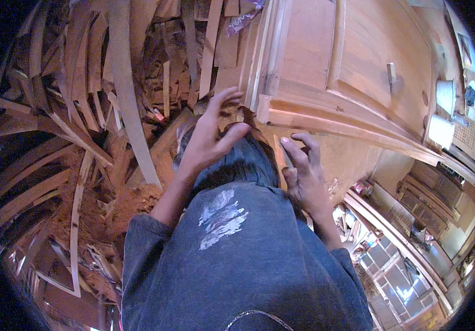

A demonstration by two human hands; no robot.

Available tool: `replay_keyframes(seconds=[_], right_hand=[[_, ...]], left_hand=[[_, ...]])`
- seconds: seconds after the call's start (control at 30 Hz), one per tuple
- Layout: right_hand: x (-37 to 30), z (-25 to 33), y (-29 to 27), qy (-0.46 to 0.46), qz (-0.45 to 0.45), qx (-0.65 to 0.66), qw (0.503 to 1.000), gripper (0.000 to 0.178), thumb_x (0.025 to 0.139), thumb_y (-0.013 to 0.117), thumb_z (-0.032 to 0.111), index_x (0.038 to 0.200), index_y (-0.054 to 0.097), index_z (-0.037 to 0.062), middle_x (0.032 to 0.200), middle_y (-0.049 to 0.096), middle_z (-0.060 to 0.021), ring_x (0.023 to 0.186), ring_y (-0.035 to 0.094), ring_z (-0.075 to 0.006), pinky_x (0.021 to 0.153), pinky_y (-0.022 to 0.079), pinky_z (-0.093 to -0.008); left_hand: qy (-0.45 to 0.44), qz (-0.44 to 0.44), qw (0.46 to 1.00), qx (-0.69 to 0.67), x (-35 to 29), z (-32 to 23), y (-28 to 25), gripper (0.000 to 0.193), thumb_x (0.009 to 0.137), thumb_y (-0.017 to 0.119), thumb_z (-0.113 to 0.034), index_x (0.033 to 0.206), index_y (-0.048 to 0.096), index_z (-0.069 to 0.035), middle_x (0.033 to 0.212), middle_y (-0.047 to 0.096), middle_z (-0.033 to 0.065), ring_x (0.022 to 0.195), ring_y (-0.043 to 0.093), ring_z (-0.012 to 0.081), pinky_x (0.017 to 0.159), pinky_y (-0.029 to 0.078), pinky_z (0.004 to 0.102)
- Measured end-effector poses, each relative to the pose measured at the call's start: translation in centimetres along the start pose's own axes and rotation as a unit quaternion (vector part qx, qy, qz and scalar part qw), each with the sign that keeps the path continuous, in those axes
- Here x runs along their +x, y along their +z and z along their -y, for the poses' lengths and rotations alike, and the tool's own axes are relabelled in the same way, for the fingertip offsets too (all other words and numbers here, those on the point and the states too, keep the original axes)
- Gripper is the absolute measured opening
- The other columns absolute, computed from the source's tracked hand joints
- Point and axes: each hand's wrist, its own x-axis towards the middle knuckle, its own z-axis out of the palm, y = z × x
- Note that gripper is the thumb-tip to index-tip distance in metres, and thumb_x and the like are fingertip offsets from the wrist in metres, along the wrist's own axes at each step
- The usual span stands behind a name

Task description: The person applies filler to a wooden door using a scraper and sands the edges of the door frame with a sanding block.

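Note:
My left hand [210, 132] is raised in front of my dark shirt, beside the near corner of a wooden panelled piece [303, 60]. Its thumb and fingers are spread, and nothing shows between them. The fingers of my right hand [308, 179] are bent just below the panelled piece's near edge. A slim greyish item [287, 156] shows between its thumb and forefinger; its kind is too small to make out. The panelled piece has a raised frame, a moulded edge strip [347, 118] and a small upright wooden piece [391, 76] on its face.
Long offcuts and boards [130, 99] lie in a tangled heap on the left, with sawdust [105, 220] among them. White objects [441, 129] stand at the far right. Wooden panels [430, 198] and framed panes [394, 276] are at lower right.

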Motion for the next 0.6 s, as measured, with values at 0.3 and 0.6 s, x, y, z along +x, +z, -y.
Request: replay_keyframes(seconds=[0.3, 0.6], right_hand=[[0.5, 0.1, 4.7, -0.019, -0.086, -0.183, 0.979, 0.054, 0.094, 0.06, 0.034, 0.145, 0.045, 0.0216, 0.107, 0.054, -0.0141, 0.095, 0.054, -0.0333, 0.082, 0.046, -0.0455], [0.1, 0.7, 5.6, 0.007, -0.121, -0.217, 0.969, 0.056, 0.089, 0.069, 0.033, 0.142, 0.051, 0.0302, 0.103, 0.055, -0.0102, 0.089, 0.056, -0.0277, 0.077, 0.046, -0.0415]], left_hand=[[0.136, 0.069, 0.982, 0.114, 2.4, 1.1, 1.3, 0.075, 0.07, 0.076, -0.001, 0.139, 0.044, -0.005, 0.137, 0.05, 0.0182, 0.125, 0.051, 0.0378, 0.106, 0.042, 0.0412], [0.144, 0.049, 0.985, 0.076, 2.1, 1.4, 1.6, 0.064, 0.073, 0.074, -0.003, 0.132, 0.048, -0.003, 0.125, 0.056, 0.0196, 0.12, 0.052, 0.0392, 0.101, 0.045, 0.0438]])
